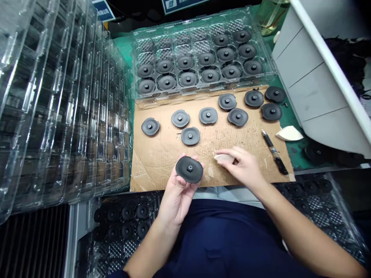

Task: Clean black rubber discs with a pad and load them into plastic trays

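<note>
My left hand [176, 191] grips a black round disc [189, 169] with a small hub in its middle, held flat above the near edge of a cardboard sheet [156, 154]. My right hand [242, 166] rests on the cardboard to the right of the disc, fingers pinched on a small pale wedge-shaped piece [223, 158]. Several more black discs [208, 115] lie spread over the cardboard beyond both hands.
A clear plastic tray [203, 54] at the back holds several discs in pockets. Tall stacks of clear trays [58, 108] fill the left. A black brush [274, 151] and a pale wedge [289, 133] lie right. A grey box [321, 77] stands far right. Trays with discs [127, 220] sit by my lap.
</note>
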`<state>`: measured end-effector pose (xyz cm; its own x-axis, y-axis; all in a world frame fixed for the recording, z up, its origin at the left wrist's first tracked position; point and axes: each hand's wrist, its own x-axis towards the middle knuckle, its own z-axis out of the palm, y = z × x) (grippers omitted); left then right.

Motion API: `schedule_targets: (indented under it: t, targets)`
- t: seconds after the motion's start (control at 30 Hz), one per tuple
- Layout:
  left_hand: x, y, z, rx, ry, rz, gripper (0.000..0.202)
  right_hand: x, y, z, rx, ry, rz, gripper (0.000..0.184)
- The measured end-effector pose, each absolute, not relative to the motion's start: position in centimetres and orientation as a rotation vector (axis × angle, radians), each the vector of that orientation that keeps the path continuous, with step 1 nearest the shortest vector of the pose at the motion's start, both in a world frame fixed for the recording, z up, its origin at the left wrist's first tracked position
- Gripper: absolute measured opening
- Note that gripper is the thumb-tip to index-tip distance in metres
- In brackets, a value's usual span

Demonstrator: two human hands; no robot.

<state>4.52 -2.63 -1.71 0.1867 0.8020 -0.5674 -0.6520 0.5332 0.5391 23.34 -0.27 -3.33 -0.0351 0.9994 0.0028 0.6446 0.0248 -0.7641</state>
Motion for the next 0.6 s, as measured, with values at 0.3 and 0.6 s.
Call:
schedule_targets:
  t: [0.3,0.6]
  targets:
    - [4.7,-2.8,-0.5,0.288,1.020,0.976,0.064,17.6,-1.3,5.1,-1.168,-2.041,0.927,0.023]
    - [4.7,-2.8,0.8,0.360,0.939,0.941,0.065,18.3,-1.5,5.6,-1.068,-1.994,0.879,0.019]
